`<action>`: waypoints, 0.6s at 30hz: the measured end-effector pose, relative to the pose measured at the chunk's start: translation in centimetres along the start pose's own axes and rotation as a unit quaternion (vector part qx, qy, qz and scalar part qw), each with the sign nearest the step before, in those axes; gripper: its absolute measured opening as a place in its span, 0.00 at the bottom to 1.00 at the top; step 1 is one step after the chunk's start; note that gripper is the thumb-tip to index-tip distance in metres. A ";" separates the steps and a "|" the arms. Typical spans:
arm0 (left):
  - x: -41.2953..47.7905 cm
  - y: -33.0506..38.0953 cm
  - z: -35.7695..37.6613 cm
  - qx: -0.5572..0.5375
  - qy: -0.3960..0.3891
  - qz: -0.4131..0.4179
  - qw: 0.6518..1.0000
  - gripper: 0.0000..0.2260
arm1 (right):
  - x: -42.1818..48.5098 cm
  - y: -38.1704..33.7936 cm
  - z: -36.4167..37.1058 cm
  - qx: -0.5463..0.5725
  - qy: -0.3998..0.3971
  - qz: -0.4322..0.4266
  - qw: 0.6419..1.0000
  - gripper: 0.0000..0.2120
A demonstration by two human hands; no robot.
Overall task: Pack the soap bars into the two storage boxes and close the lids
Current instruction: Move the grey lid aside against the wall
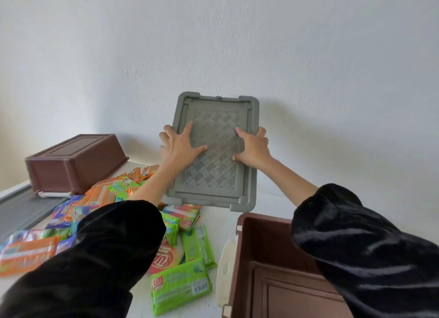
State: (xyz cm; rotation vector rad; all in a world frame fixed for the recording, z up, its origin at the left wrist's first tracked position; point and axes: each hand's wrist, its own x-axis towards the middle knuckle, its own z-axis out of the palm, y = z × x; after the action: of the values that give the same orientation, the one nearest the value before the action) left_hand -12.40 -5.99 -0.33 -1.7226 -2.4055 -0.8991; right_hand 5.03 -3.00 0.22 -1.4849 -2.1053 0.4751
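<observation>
Grey lid [215,151] is clasped by both hands [181,146] [253,148] near the tabletop's [221,225] far edge; best kept level, grip firm at its sides.

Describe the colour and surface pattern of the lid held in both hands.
The lid is grey, its centre panel embossed with a basket-weave pattern; head view shows it.
</observation>
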 end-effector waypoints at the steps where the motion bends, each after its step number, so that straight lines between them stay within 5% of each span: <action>1: -0.2 1.0 -0.1 -0.021 0.016 0.017 1.000 0.36 | -0.3 0.5 -1.0 -0.008 0.037 -0.013 0.999 0.39; 7: -1.6 8.5 2.3 -0.075 0.031 0.118 0.990 0.43 | -2.3 6.6 -6.0 -0.044 0.168 -0.010 0.985 0.42; 18: -5.4 17.4 13.4 -0.077 -0.080 0.155 0.982 0.48 | -6.3 17.9 -7.6 -0.090 0.196 0.117 0.969 0.46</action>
State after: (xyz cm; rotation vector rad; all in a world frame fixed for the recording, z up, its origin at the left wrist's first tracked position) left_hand 8.79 -0.54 -6.05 -2.2249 -2.1121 -0.9562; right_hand 24.80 -2.90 -4.92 -1.7749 -1.7078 0.0604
